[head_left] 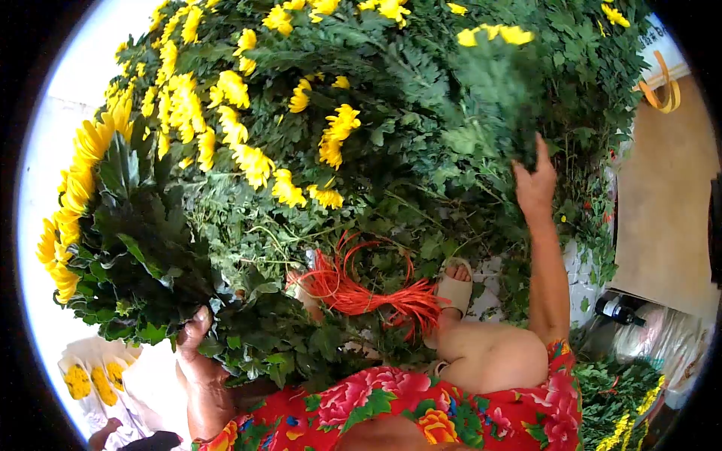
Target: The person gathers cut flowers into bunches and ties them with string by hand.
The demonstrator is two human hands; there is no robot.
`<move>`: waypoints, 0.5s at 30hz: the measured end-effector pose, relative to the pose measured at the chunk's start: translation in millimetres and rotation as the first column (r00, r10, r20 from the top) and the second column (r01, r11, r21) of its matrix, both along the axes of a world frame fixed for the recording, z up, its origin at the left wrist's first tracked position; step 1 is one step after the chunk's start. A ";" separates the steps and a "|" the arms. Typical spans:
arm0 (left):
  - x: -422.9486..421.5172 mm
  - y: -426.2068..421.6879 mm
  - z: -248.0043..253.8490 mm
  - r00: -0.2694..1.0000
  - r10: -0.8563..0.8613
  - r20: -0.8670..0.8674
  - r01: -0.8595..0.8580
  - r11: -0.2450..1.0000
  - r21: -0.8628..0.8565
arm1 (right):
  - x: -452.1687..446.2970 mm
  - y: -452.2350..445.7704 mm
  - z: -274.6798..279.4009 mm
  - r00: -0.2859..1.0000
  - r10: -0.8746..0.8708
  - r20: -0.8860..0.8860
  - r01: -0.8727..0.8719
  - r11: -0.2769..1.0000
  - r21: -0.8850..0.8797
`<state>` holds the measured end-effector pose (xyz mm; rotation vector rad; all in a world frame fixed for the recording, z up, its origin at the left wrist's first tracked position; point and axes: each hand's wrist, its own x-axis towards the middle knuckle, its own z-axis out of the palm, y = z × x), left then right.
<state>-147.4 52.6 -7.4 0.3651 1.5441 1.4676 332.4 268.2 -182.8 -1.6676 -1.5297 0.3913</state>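
My left hand is closed around the stems of a thick bunch of yellow chrysanthemums, its flower heads facing the left edge and its dark leaves spreading over the wrist. On the right, my right hand reaches forward with thumb and index finger apart. Just beyond its fingers is a motion-blurred chrysanthemum spray with yellow heads at the top. I see no stem gripped in that hand. A large heap of leafy chrysanthemums fills the space ahead of both hands.
A bundle of red-orange plastic strings lies between the feet, near a sandal. Cardboard and a yellow strap loop are at right, with a dark bottle below. Wrapped yellow flowers stand at lower left.
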 end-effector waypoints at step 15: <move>-28.1 -34.7 3.2 0.989 0.144 0.023 -0.144 0.990 0.002 | -80.7 27.5 81.1 0.964 0.253 -0.082 -0.242 0.962 0.123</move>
